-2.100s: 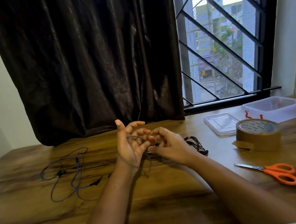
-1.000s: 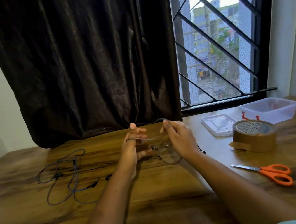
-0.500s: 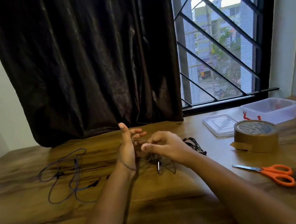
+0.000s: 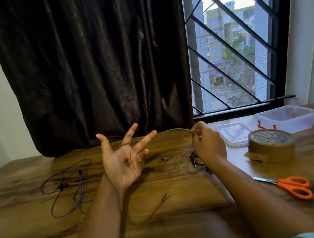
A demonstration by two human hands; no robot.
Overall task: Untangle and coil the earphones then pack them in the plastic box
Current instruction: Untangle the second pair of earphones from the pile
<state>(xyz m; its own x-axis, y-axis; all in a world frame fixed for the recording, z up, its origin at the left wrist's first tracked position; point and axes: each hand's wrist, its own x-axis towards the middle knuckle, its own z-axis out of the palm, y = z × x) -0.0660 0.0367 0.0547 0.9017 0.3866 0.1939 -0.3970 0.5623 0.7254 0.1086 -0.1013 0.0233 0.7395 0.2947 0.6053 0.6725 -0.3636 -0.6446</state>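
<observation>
coiling step: right hand (image 4: 207, 143) pinches the cord (image 4: 174, 130), left hand (image 4: 123, 162) splayed open as spool; the next wrap probably needs tension.

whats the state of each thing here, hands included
brown earphones: uncoiled, strung between both hands, plug on the table
left hand: open, fingers spread, cable across them
right hand: pinches the cable
blue earphones: loose on the table, untouched
plastic box: open
lid: flat beside the box
tape roll: flat, end loose
scissors: closed
</observation>
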